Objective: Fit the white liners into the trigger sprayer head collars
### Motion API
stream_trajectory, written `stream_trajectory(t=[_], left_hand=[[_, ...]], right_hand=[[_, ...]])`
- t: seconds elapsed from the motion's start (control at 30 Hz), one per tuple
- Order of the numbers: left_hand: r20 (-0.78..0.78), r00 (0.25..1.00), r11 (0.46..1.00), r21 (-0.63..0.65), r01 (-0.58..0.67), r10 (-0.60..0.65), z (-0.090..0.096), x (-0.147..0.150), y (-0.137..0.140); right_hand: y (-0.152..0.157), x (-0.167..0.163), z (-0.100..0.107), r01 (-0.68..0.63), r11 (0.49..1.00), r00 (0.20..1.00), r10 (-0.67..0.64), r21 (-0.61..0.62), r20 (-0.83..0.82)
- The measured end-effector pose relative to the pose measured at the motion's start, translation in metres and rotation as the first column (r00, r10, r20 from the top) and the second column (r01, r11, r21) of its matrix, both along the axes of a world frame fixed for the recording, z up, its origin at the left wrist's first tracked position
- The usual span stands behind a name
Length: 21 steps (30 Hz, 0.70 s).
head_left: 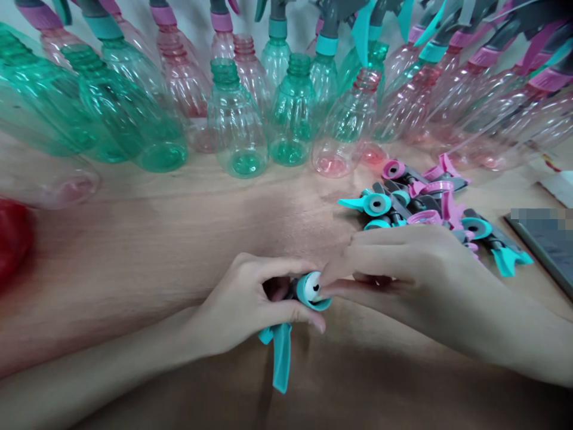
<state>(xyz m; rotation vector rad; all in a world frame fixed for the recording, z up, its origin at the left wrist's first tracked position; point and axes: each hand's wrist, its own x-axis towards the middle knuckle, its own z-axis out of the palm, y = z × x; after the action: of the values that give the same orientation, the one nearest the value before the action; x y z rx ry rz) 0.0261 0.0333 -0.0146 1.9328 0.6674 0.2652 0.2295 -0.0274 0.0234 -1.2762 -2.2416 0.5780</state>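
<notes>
While the left hand (244, 301) pinches the turquoise trigger-sprayer head (282, 359) over the table (179, 233), the right hand (403, 263) fingers its white insert (310, 288); pinch or press, can't tell. Likely light, stiff, slickish plastic; hold by collar (321, 306).

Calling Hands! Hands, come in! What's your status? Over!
Left hand gripping teal-and-grey spray head. Right hand at white disc in its collar. Pile of spray heads beyond right hand, not between hands. Over.
</notes>
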Motion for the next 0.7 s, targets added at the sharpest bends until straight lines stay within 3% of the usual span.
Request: stream_trajectory(t=[0.1, 0.43, 0.7], left_hand=[[-0.004, 1.000, 1.000, -0.012, -0.011, 0.011, 0.001, 0.000, 0.000], [0.012, 1.000, 0.998, -0.059, -0.023, 0.024, 0.000, 0.000, 0.002], [0.003, 0.998, 0.997, -0.020, -0.068, 0.068, -0.007, -0.003, 0.002]], right_hand=[[0.001, 0.002, 0.001, -0.057, 0.998, 0.998, 0.057, -0.008, -0.032], [0.005, 0.008, 0.009, -0.064, 0.998, 0.998, 0.064, -0.010, -0.029], [0.009, 0.011, -0.005, -0.153, 0.988, 0.988, 0.153, 0.015, -0.019]])
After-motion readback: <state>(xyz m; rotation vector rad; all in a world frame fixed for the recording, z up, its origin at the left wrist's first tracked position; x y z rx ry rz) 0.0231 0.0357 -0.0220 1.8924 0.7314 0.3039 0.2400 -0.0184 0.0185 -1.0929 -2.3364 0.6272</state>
